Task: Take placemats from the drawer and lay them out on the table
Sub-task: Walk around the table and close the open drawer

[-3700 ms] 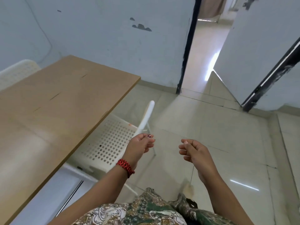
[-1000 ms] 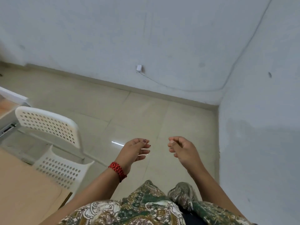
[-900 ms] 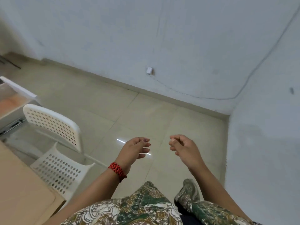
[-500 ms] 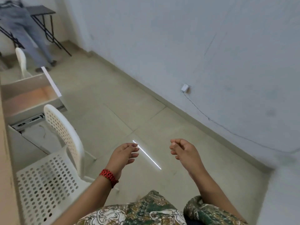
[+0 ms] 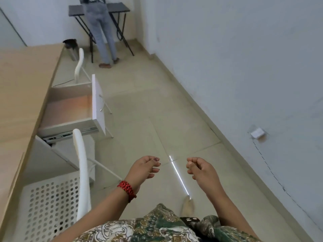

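A white drawer [image 5: 97,103] stands pulled out from under the wooden table [image 5: 22,88] at the left. Its visible floor shows a pale orange surface; I cannot tell whether that is a placemat. My left hand [image 5: 144,169], with a red bracelet on the wrist, hangs in front of me over the floor with loosely curled fingers and holds nothing. My right hand [image 5: 201,170] hangs beside it, fingers loosely curled, also holding nothing. Both hands are well short of the drawer.
A white perforated chair [image 5: 80,173] stands between me and the drawer, tucked at the table. A second white chair [image 5: 78,66] stands beyond the drawer. A person in jeans [image 5: 100,30] stands at a black folding table [image 5: 118,7] at the far end. A wall [image 5: 244,67] runs along the right.
My view has swung round from the doorway, past the room's corner, to the table side with the open drawer. Both hands have kept the same loose pose in front of me.
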